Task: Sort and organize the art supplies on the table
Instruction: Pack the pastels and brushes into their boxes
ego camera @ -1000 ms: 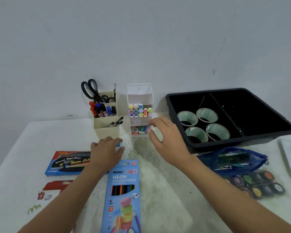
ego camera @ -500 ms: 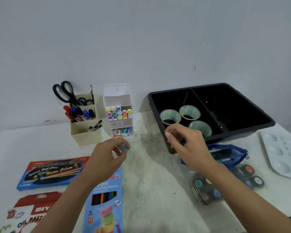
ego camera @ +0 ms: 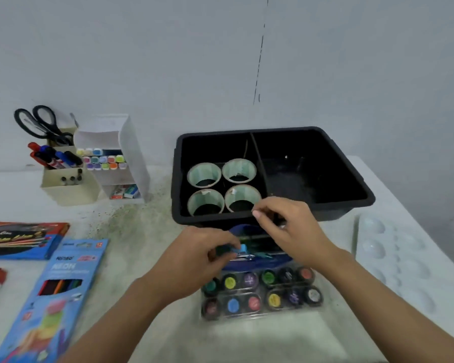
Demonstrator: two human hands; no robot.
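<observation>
left hand (ego camera: 194, 258) and right hand (ego camera: 291, 227) shifted right to the blue pouch (ego camera: 260, 263); left pinches a small blue item (ego camera: 243, 249), right's grasp cannot be told.

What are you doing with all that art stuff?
Someone is tidying art supplies. The left hand pinches a small blue thing over the blue pouch. The right hand, curled, is at the pouch's far edge. Four tape rolls sit in the black bin.
</observation>
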